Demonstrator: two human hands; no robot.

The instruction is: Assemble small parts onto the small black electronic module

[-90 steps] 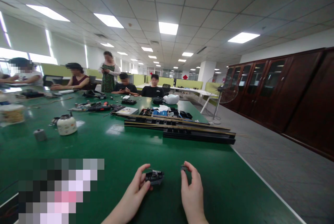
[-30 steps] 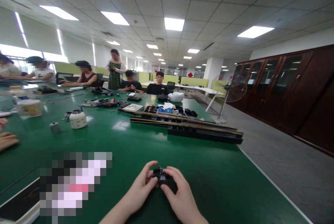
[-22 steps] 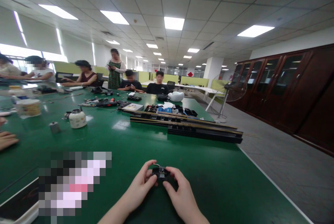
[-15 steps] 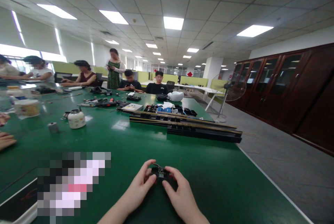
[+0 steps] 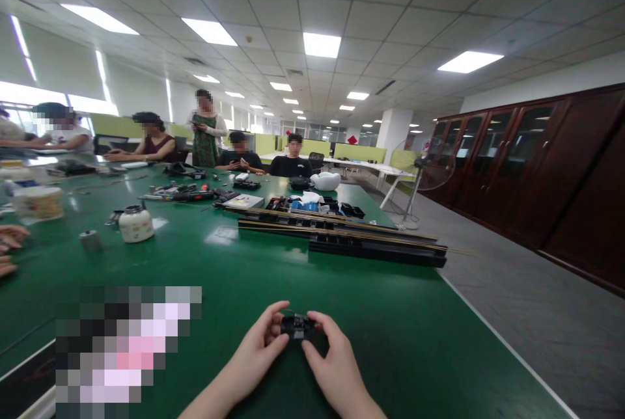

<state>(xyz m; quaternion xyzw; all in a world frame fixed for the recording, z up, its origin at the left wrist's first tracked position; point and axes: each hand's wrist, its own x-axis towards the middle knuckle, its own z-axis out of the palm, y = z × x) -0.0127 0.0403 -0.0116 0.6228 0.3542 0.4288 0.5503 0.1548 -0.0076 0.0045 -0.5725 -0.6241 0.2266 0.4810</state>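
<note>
A small black plastic housing with electronic parts inside (image 5: 297, 326) is held just above the green table (image 5: 234, 315); its exact kind is too small to tell. My left hand (image 5: 266, 334) grips its left end between thumb and fingers. On its other end, my right hand (image 5: 332, 344) closes with the thumb at the near edge and the fingers at the far edge. A thin wire shows at the top of the housing near my left fingertips.
Black rails with thin brass-coloured rods (image 5: 342, 237) lie across the table ahead. To the left stand a white jar (image 5: 135, 224), a grey metal cylinder (image 5: 90, 241) and a tub (image 5: 39, 203). Another person's hand (image 5: 10, 237) rests at the left edge. Several people sit or stand beyond.
The housing stays in both hands and has tilted slightly, with the wire at its top less raised. The whole view has shifted a little, so the surroundings appear further left.
</note>
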